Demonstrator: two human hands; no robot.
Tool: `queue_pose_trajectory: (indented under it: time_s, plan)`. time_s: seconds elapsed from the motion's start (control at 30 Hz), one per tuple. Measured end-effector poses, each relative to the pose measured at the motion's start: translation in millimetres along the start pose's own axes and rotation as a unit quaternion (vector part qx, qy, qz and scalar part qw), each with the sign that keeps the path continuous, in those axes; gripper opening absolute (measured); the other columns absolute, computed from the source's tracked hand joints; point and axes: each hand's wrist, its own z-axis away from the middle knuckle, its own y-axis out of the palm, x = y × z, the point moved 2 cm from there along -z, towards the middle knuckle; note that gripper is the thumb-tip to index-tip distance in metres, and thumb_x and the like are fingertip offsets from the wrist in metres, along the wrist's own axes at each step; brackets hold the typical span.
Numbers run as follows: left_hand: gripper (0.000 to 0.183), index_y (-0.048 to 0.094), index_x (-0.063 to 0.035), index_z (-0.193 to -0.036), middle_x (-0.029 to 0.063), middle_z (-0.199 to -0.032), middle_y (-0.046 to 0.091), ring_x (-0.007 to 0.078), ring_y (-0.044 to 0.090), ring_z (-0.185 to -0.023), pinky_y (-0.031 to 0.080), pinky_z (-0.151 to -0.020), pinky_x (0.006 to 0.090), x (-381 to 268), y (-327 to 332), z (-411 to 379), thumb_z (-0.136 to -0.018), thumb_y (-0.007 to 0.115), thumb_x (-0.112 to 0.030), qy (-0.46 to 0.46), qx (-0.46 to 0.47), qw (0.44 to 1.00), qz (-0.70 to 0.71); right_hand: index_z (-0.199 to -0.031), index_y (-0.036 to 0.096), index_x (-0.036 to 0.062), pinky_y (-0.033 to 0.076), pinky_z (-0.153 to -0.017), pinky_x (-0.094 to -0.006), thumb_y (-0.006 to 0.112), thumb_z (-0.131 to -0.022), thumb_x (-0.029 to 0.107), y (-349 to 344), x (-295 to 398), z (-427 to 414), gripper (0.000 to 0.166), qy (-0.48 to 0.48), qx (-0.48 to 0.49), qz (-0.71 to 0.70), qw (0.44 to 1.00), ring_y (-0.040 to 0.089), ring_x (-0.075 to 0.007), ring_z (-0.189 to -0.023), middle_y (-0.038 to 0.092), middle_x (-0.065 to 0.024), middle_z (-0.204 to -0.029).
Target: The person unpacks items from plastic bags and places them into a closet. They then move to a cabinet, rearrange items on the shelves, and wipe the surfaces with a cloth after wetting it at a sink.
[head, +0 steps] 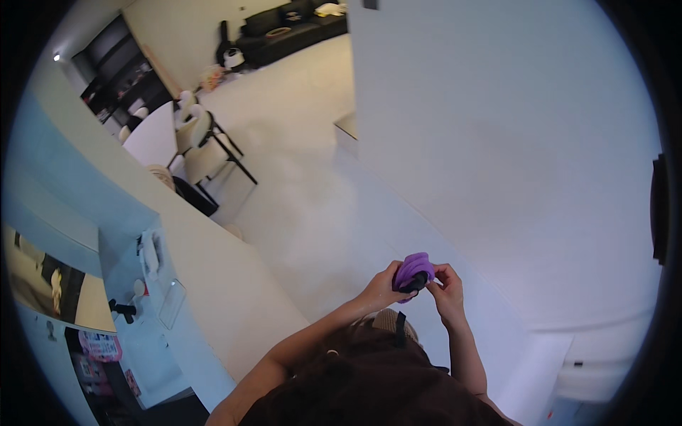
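Note:
A bundled purple cloth (416, 266) with a black object (415, 283) against it is held in front of my body. My left hand (384, 287) grips the bundle from its left side, the thumb near the black part. On the other side, my right hand (447, 290) pinches the cloth's right edge between thumb and fingers. What the black object is, I cannot tell; my left hand partly hides the bundle.
A white wall (479, 133) rises on the right. To the left are a washbasin (152, 367) with a black faucet (123, 310) and a mirror (90, 298). Farther off stand a white table (154, 136), chairs (205, 160) and a black sofa (293, 32) on a pale floor.

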Motion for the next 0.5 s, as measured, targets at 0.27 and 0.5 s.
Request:
queue_pose_trajectory:
  time_s: [0.27, 0.5]
  plan:
    - [0.048, 0.052, 0.0010, -0.120, 0.0136, -0.104, 0.064, 0.0194, 0.063, -0.095, 0.050, -0.084, 0.0315, 15, -172, -98, -0.081, 0.074, -0.018, 0.064, -0.129, 0.990, -0.008, -0.103, 0.055, 0.0021, 0.045, -0.080, -0.0231, 0.054, -0.092, -0.001, 81, 11, -224, 0.011, -0.024, 0.124, -0.050, 0.991, 0.056, -0.0084, -0.088, 0.060, -0.0010, -0.091]
    - [0.040, 0.056, -0.0015, -0.112, 0.0033, -0.096, 0.061, 0.0105, 0.057, -0.091, 0.047, -0.082, 0.0277, -27, -311, -207, -0.084, 0.073, -0.025, -0.055, -0.139, 0.988, 0.037, -0.099, 0.057, 0.0030, 0.043, -0.070, -0.0199, 0.039, -0.100, 0.008, 155, 31, -430, 0.018, 0.017, 0.189, -0.052, 0.980, 0.052, -0.0034, -0.074, 0.058, 0.0026, -0.083]
